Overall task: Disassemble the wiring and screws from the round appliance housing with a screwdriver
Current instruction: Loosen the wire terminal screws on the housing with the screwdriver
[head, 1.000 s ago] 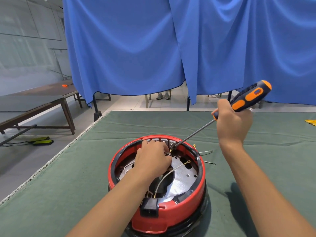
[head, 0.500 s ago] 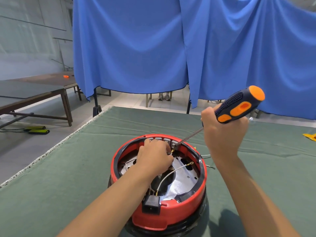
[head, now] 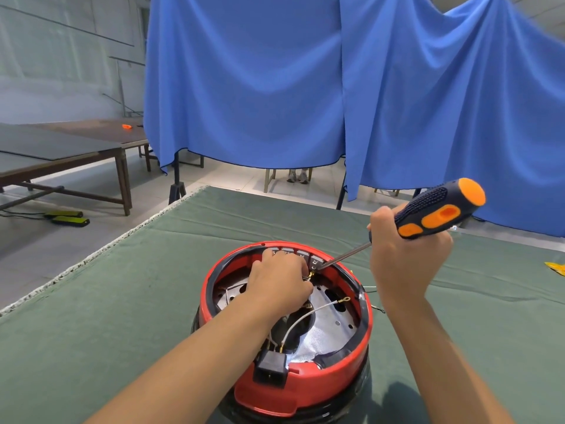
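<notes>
Green cloth-covered tabletop (head: 122, 301): broad open room left of and beyond housing, left edge well apart. Round red plastic appliance housing (head: 305, 390), centred near front: likely rigid, fairly heavy, best steadied by rim. Orange-and-black screwdriver (head: 437, 212), gripped in right hand (head: 403, 264), tip at far inner rim. Left hand (head: 281, 283) inside, curled, seemingly pinching a terminal. Thin white wire (head: 308, 313): flexible, fragile.

Red housing (head: 269, 390), orange-and-black screwdriver (head: 434, 214)

Bright, even light; soft shadows, wide-angle warp at edges.
</notes>
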`<state>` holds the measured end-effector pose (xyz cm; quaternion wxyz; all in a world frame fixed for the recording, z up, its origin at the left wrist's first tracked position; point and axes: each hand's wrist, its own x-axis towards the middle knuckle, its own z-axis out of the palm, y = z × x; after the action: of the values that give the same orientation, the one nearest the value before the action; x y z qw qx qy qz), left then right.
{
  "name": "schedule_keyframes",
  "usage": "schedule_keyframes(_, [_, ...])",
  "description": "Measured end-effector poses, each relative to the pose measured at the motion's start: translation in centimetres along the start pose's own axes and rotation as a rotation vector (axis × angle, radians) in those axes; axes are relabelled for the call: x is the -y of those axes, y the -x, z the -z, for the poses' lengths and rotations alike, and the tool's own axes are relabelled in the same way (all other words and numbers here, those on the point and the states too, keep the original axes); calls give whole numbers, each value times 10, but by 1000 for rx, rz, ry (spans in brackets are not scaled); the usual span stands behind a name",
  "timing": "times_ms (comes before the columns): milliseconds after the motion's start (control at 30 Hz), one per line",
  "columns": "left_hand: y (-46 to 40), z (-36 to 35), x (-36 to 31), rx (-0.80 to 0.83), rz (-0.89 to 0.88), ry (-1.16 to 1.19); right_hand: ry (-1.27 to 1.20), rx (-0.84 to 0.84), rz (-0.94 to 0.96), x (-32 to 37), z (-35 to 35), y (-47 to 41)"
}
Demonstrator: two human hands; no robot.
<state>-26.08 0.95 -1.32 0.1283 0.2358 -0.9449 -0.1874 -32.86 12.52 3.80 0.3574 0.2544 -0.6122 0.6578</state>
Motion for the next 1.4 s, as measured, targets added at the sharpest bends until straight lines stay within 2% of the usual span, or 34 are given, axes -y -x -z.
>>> schedule_keyframes(133, [0,1,-1,6,5,-2,-14,-4,12,0,-1,3])
schedule_keyframes(267, [0,1,-2,8,13,-29,-10,71,13,1,1,2])
schedule_keyframes(500, [1,0,-2,8,12,-43,213,176,-69,6,6,-15])
schedule_keyframes(633, [1,0,-3,12,14,-39,34,314,-143,10,8,-15])
schedule_keyframes(733, [1,0,-3,7,21,-31,-76,341,-196,11,8,-14])
schedule_keyframes(1033, [1,0,-4,-16,49,-11,-236,104,-308,-10,7,-16])
schedule_keyframes(1400, [1,-1,-4,-23,56,-60,-323,10,-451,-18,3,-26])
